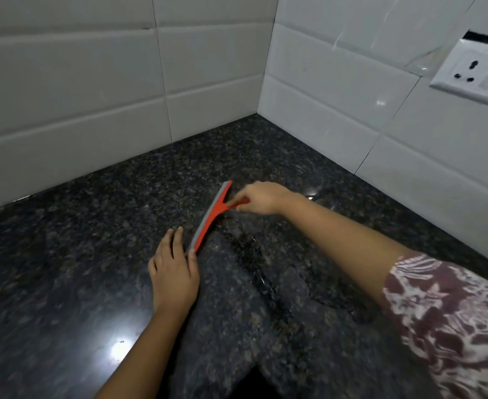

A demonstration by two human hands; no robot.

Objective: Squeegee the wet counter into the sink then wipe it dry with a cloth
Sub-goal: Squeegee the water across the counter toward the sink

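A red squeegee (211, 216) with a grey rubber blade stands on the dark speckled granite counter (78, 240), its blade running diagonally from near to far. My right hand (261, 198) grips its short red handle from the right side. My left hand (175, 269) lies flat on the counter, fingers spread, thumb and fingertips touching the near end of the blade. Wet streaks (254, 254) glisten on the stone to the right of the blade. No sink or cloth is in view.
White tiled walls (72, 90) meet in a corner behind the counter. A white wall socket (470, 74) sits on the right wall, above the counter. A patterned sleeve (450, 321) covers my right upper arm at the lower right.
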